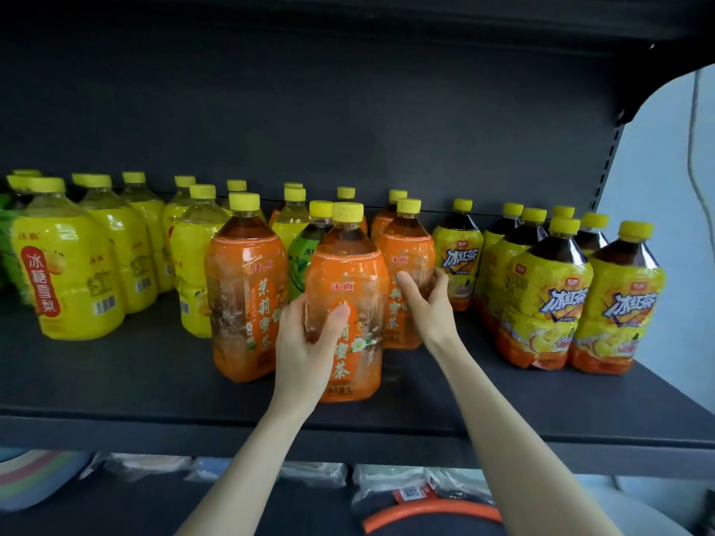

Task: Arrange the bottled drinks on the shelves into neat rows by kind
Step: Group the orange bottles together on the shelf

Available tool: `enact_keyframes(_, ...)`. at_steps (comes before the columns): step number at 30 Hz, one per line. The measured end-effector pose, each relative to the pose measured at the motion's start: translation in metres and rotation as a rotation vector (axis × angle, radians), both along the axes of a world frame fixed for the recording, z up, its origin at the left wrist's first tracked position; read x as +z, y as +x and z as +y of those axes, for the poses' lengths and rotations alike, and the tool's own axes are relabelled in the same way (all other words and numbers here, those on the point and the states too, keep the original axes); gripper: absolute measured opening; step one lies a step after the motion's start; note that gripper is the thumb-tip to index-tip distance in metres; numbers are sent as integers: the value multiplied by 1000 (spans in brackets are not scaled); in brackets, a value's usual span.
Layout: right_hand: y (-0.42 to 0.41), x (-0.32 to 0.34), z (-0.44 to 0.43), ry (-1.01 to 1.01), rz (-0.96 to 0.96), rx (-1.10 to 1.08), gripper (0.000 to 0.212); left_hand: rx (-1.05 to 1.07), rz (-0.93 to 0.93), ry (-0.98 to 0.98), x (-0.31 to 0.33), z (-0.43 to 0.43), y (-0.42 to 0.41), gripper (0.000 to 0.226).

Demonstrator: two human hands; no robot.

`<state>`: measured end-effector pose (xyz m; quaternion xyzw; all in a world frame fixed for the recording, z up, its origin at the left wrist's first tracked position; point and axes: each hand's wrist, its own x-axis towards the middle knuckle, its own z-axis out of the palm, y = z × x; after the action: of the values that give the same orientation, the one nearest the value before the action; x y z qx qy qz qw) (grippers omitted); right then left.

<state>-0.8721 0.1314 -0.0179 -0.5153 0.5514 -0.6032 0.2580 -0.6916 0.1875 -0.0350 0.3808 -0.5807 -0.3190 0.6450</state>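
Front orange bottle (348, 261) is gripped by the left hand (305, 342), rear orange bottle (406, 245) by the right hand (429, 303), fingers (439, 278) curled round each. Both are best kept upright and slid along the shelf (116, 373), lined up beside the third orange bottle (247, 288).

Lower level, 6 to 7 o'clock: row of clear plastic packets (313, 473) lying flat, contents pale and blurred, can't tell what they are. 8 o'clock: pastel-striped round item (35, 481) with pink, green and blue bands, cut by the frame edge. 5 o'clock: orange curved tube (429, 512) arcs over dark packaging, with a white QR-code label (410, 493) just above it. 2 to 3 o'clock: pale blue wall (665, 187), with a thin grey cable (690, 156) hanging down it, slightly wavy.
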Motion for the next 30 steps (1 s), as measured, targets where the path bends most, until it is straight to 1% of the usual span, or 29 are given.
enact_keyframes(2,4,6,0,-14,-17,18,101,40,-8,-14,0,1,-1,56)
enact_keyframes(4,3,7,-4,-8,-33,37,91,74,-3,-17,1,1,-2,55)
enact_keyframes(5,3,7,-5,-4,-30,43,88,84,-1,-14,1,1,-2,58)
enact_keyframes(7,0,8,-10,1,-3,24,97,77,15,-13,0,1,-2,69)
enact_keyframes(8,-1,7,-12,6,10,13,100,63,29,-18,0,1,-2,71)
enact_keyframes(9,-1,8,-14,7,19,11,97,53,38,-26,0,1,-2,72)
enact_keyframes(11,-3,8,-18,9,25,14,84,52,36,-41,0,2,-2,77)
enact_keyframes(14,-4,10,-24,19,30,13,78,60,28,-46,-1,1,-2,84)
enact_keyframes(18,-5,9,-33,33,44,-1,81,67,17,-43,-2,1,-2,86)
enact_keyframes(22,-8,8,-41,40,61,2,82,62,23,-46,0,2,-2,70)
enact_keyframes(23,-9,7,-42,37,60,1,81,63,25,-49,0,2,-2,70)
enact_keyframes(27,-10,7,-44,35,60,3,81,80,21,-58,-1,1,-3,86)
enact_keyframes(30,-9,11,-37,111,79,6,87,82,19,-64,-2,0,-3,88)
